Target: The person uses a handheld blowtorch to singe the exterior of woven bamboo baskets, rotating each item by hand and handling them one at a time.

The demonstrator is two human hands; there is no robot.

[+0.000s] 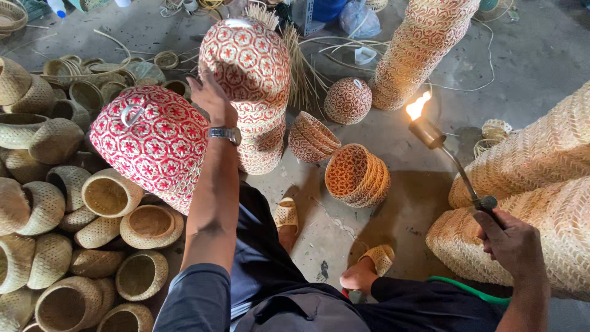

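Two hands are in the head view, both working above a grey concrete floor [534,55].

Left hand [212,98]: raised, palm flat against the side of a tall stack of red-and-cream patterned woven dome covers [252,92]. The fingers are extended and spread on the weave, not closed around anything. A metal wristwatch [225,133] sits on this wrist. The stack stands near the middle of the floor, toward the far edge.

Right hand [513,243]: at the lower right, fingers wrapped tightly around the handle of a metal gas torch [452,163]. The torch tube slants up and to the left; a small orange flame [418,106] burns at its brass nozzle, apart from the stack. A green hose [470,289] runs beneath this arm.

Surroundings:
- A large red-and-white woven dome cover with a metal ring handle [150,138] lies tilted just left of the left forearm.
- A pile of small plain natural-coloured woven baskets [67,227] fills the left edge of the floor.
- Two nested sets of brown patterned woven bowls [356,175] lie on their sides near the centre.
- A small patterned round woven dome [348,100] rests behind them.
- Pale woven stacks [541,178] lie along the right edge; another [424,43] leans at the far edge.
- Both feet wear woven sandals [286,215].
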